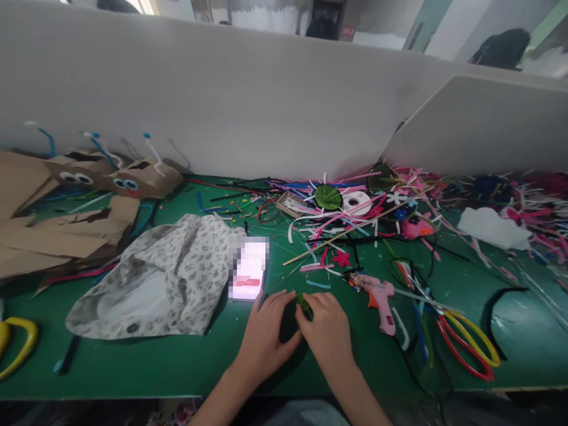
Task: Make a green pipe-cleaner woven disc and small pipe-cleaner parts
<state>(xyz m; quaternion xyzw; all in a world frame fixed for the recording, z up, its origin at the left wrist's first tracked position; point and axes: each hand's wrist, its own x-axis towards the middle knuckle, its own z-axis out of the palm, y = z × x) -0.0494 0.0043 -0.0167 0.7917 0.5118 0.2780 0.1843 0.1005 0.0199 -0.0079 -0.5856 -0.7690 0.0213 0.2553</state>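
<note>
Both my hands rest close together on the green table (146, 361) near its front edge. My left hand (266, 328) and my right hand (326, 328) have their fingers curled and pinch a small green piece (303, 303) between them. A dark shape (288, 324) lies under and between the hands; what it is I cannot make out. A lit phone (248, 269) lies just beyond my left hand. A pink glue gun (377, 293) lies to the right of my right hand.
A flowered cloth (160, 278) lies at the left, with cardboard creatures (133, 180) behind it. A heap of coloured strips, ribbon rolls (356, 202) and felt pieces fills the back right. Red and yellow scissors (465, 343) lie at the right, a yellow handle (18, 343) at the far left. White partitions close the back.
</note>
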